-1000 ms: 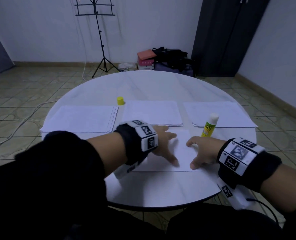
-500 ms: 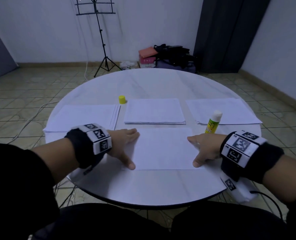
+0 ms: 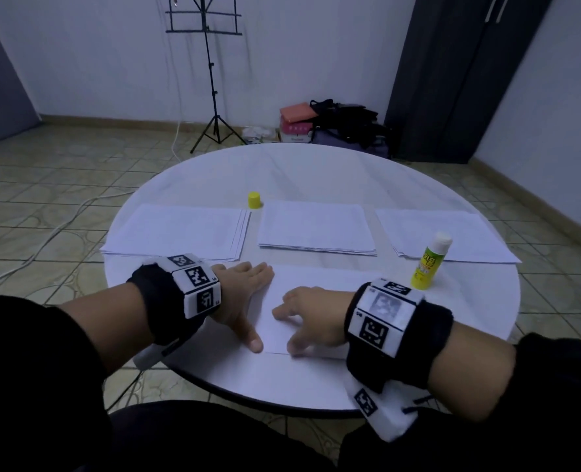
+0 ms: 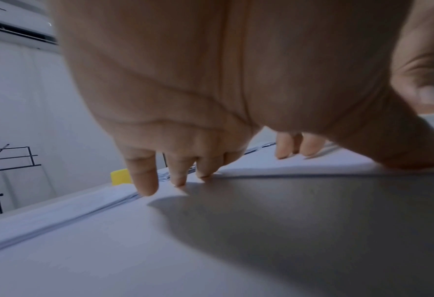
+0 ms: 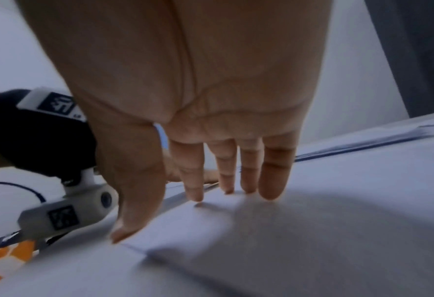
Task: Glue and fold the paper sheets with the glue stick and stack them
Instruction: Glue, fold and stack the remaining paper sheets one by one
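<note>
A folded white paper sheet (image 3: 316, 279) lies at the near middle of the round table (image 3: 316, 172). My left hand (image 3: 248, 301) lies flat on its left edge, fingers straight, thumb at the near corner. My right hand (image 3: 304, 321) presses on the sheet's middle with spread straight fingers, close beside the left hand. In the left wrist view the fingertips (image 4: 144, 184) touch the paper's edge (image 4: 312, 166). In the right wrist view the fingers (image 5: 271, 180) rest on the sheet (image 5: 185, 225). The uncapped glue stick (image 3: 430, 264) stands upright to the right of the sheet.
Three stacks of white paper lie in a row farther back: left (image 3: 180, 229), middle (image 3: 316, 229), right (image 3: 452, 233). The yellow glue cap (image 3: 254, 200) stands between the left and middle stacks. A music stand (image 3: 210, 80) and bags (image 3: 343, 120) are on the floor beyond.
My left hand slid from the sheet's middle to its left edge. My right hand then slid leftward from the right edge to the middle of the sheet.
</note>
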The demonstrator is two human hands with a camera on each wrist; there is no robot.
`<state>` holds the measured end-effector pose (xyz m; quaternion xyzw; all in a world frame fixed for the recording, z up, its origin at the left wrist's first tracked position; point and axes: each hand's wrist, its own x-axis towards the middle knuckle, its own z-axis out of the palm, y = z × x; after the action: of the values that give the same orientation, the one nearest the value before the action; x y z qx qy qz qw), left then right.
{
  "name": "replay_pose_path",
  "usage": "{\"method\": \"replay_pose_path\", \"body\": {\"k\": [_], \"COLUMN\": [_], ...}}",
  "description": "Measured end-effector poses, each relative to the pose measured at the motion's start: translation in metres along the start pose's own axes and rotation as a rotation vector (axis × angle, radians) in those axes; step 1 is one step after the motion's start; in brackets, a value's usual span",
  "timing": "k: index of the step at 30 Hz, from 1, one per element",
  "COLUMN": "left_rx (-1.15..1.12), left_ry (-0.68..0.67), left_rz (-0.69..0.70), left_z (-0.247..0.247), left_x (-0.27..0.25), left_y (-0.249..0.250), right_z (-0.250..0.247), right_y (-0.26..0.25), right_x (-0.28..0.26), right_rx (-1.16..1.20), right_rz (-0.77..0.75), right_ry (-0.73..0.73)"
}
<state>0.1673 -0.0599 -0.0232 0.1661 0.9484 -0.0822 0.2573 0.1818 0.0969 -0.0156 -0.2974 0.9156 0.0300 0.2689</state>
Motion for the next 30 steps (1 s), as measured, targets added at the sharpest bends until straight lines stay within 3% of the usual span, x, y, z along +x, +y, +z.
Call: {"method": "replay_pose_path", "body": {"k": [9,20,25,30], "left_rx": [0.043,0.006,-0.160,-0.540], "left_ry": [0.005,-0.018,-0.012,-0.002], "left_rz": [0.007,-0.041,-0.070,-0.082], "left_z": [0.002,0.001,-0.009,-0.013], "left_x": [-0.002,0.002,0.006,0.002], "left_y": [-0.006,-0.006,-0.004,-0.011], "right_z": [-0.002,0.009,0.008,0.009], "right_y": [0.080,0.097,0.093,0.092], "right_x": [-0.034,-0.058,-0.053,-0.054], "right_rx": [-0.007,-0.076,-0.078,-0.056], "right_rz": [0.297,0.306,0.325,0.332], "right_ry": [-0.049,-0.143,-0.138,-0.123]}}
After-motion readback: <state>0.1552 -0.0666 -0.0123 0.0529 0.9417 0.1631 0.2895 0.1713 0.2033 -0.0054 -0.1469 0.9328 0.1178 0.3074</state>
